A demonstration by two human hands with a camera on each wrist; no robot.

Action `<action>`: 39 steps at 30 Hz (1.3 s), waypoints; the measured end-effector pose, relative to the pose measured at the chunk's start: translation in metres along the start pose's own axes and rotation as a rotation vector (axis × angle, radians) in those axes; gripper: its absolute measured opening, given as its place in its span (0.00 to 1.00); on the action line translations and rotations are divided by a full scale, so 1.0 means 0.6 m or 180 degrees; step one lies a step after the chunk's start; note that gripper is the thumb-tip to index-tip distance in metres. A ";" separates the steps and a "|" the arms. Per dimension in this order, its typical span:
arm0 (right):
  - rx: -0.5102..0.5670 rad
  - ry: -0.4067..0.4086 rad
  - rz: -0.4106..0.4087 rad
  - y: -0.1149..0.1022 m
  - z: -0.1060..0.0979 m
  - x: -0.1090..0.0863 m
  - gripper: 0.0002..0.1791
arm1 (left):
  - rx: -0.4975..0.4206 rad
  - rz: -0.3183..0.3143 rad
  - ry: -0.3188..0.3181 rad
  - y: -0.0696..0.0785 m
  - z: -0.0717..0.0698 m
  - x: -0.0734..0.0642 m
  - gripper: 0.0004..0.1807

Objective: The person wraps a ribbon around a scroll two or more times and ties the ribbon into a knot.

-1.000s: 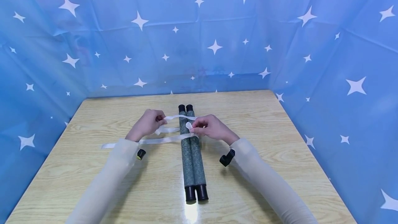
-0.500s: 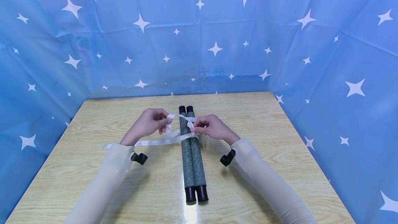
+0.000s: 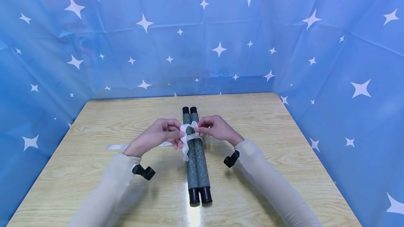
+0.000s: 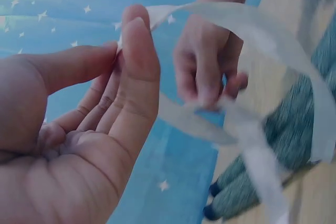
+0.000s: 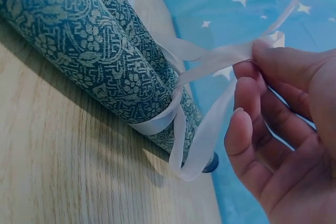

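The brocade-covered scroll (image 3: pixel 191 171), two rolls side by side, lies on the wood-grain table (image 3: pixel 252 178) in front of me, between my hands; its long axis runs away from me, the far dark knobs (image 3: pixel 185 110) leaning a little left towards the starry backdrop (image 3: pixel 176 45), the near dark knobs (image 3: pixel 194 197) pointing back at me. My left hand (image 3: pixel 159 135) pinches the white ribbon (image 3: pixel 193 136) between thumb and forefinger, the other fingers loosely bent; my right hand (image 3: pixel 218 129) pinches it too, thumb against forefinger, at the right edge of the rolls; the ribbon crosses both rolls between them.

Only the head view gives me the whole length of the scroll and the ribbon tail (image 3: pixel 116 147) lying on the table to the left; the right wrist view shows what that one cannot, the flower-and-fret weave and a slack loop (image 5: pixel 202 145) hanging below my right fingers; the left wrist view shows the ribbon arching wide from my left fingertips, my right hand blurred beyond.
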State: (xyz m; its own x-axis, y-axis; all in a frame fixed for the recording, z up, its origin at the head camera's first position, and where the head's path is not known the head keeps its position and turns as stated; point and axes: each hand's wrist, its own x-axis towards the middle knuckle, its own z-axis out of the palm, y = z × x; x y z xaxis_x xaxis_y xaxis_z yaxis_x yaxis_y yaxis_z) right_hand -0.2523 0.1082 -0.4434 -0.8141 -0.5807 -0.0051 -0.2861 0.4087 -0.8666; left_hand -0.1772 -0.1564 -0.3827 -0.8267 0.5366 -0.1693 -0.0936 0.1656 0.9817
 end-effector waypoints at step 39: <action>0.0087 -0.0042 -0.0005 0.001 -0.004 0.000 0.06 | 0.1518 -0.0041 0.0555 -0.033 0.045 0.037 0.16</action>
State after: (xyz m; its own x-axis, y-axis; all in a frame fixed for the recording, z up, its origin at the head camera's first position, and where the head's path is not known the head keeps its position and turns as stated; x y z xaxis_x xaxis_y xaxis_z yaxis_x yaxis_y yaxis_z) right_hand -0.2539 0.1100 -0.4426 -0.8068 -0.5907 -0.0101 -0.2735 0.3886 -0.8799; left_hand -0.1785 -0.1254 -0.4083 -0.9113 0.3926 -0.1241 0.1258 0.5526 0.8239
